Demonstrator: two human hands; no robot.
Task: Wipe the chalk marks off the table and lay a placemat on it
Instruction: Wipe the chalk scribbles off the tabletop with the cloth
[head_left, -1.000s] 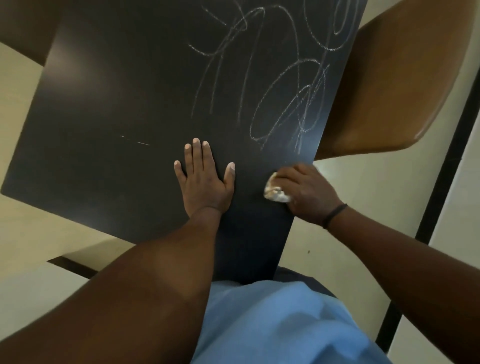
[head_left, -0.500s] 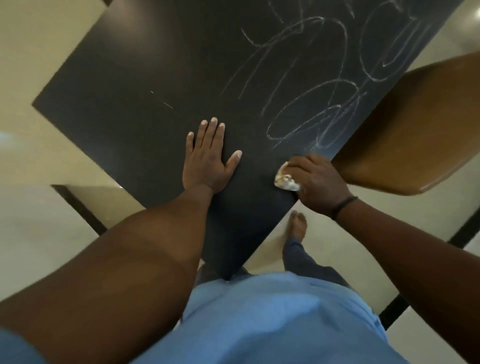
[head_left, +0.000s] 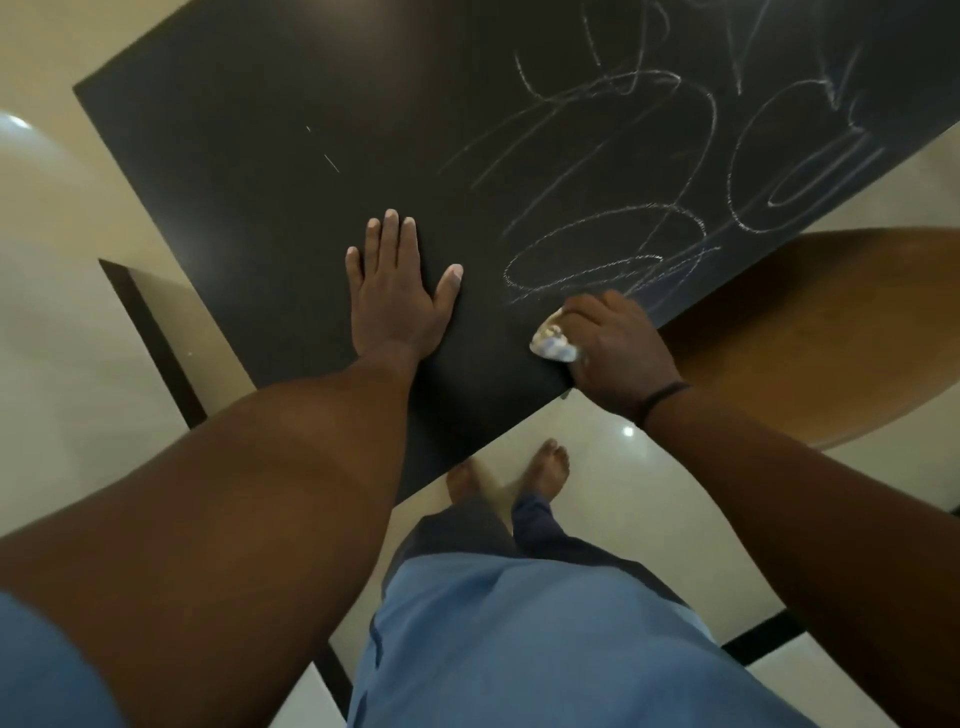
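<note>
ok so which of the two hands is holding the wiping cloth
The right hand, at the table's near edge, grips the crumpled cloth. The left hand lies flat, holding nothing.

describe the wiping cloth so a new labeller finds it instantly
Start at the black table and follow its near right edge beside the brown chair. The cloth is the pale crumpled wad in the right hand, the only light thing there.
</note>
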